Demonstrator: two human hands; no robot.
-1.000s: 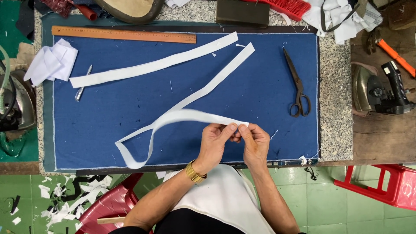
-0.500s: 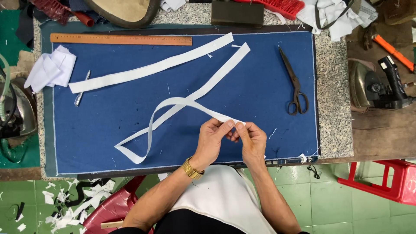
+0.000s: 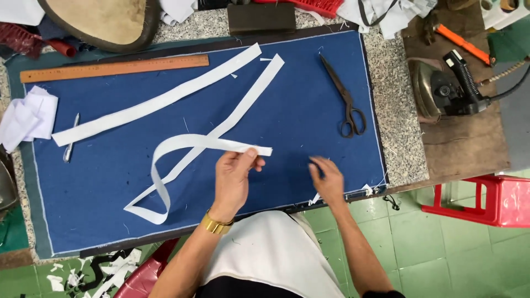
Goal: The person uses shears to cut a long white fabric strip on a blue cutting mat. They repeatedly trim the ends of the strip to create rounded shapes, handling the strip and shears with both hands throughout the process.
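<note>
My left hand (image 3: 234, 176), with a gold watch at the wrist, pinches the end of a long white fabric strip (image 3: 187, 144) that loops and crosses over itself on the blue cloth (image 3: 298, 110). My right hand (image 3: 327, 179) is off the strip, fingers apart, hovering low over the blue cloth near the table's front edge. A second white strip (image 3: 157, 102) lies flat and diagonal farther back, untouched.
Black scissors (image 3: 346, 99) lie to the right on the cloth. A wooden ruler (image 3: 113, 68) runs along the back left. A small pen-like tool (image 3: 70, 144) and crumpled white fabric (image 3: 27, 117) are at left. An iron (image 3: 441, 88) rests at right; a red stool (image 3: 486, 198) stands below.
Both hands held the strip's end together before. Now my right hand has let go and moved right, while my left hand keeps the end.
</note>
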